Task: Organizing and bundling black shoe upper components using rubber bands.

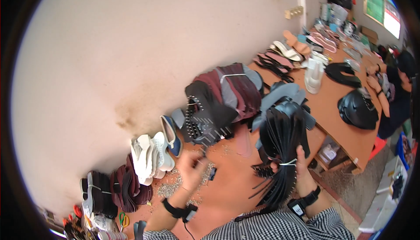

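Note:
My right hand [301, 170] is closed round a fanned bundle of black shoe-upper pieces [282, 132], tied with a white band [287, 163]. Loose narrow ends of the bundle hang down towards my checked shirt. My left hand [192, 170] is over the table, its fingers drawn together and partly blurred. A small dark thing shows at its fingertips, too smeared to name. Many tiny metallic bits [168, 189] are scattered beneath and around it. Just beyond lies a stack of black upper pieces [205, 108] with rows of pale studs or pins.
Along the wall stand white soles [151, 157], a navy shoe [171, 135], maroon bundles [127, 187] and a tied maroon and grey stack [238, 86]. Green-handled scissors [124, 220] lie at lower left. A co-worker [396, 86] sits at the right by a black stack [358, 108].

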### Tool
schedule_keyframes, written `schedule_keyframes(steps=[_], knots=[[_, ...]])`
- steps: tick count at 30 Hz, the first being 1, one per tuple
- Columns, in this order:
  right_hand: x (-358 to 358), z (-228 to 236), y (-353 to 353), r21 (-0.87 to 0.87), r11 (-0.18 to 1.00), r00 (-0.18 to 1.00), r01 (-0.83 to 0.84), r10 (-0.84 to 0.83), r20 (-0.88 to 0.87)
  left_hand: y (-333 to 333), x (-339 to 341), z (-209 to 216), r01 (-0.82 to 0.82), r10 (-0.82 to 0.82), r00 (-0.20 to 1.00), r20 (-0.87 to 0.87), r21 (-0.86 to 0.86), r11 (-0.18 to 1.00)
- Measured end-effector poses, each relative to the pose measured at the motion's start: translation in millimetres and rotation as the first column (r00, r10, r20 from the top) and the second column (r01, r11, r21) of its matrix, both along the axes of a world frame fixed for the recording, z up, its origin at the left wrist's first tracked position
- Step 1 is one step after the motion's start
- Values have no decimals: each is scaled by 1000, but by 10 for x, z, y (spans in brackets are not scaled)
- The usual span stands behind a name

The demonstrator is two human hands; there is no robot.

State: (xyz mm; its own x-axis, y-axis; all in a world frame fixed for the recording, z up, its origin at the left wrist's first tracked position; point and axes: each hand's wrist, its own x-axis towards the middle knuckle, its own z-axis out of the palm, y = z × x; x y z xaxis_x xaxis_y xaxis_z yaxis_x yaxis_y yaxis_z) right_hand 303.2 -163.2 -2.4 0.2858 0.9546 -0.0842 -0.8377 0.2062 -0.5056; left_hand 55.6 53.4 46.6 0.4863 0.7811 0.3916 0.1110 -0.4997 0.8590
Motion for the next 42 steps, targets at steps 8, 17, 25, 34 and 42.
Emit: schedule_keyframes(steps=[8, 17, 25, 34, 42], knots=[[-191, 329, 203, -18, 1000, 970, -19, 23, 242, -376, 367, 26, 506, -556, 778, -292, -234, 830], [-521, 332, 464, -40, 994, 730, -103, 103, 676, -906, 728, 488, 459, -440, 876, 196, -619, 637], [-572, 87, 403, -277, 932, 730, -231, 355, 584, -904, 601, 429, 389, -434, 899, 54, -552, 738], [-437, 834, 118, 280, 958, 384, -59, -237, 892, -285, 745, 1113, 509, -384, 859, 339, -480, 715], [-169, 297, -274, -230, 941, 745, 250, -35, 666, 1905, 1234, 939, 563, -132, 706, 696, -439, 700]])
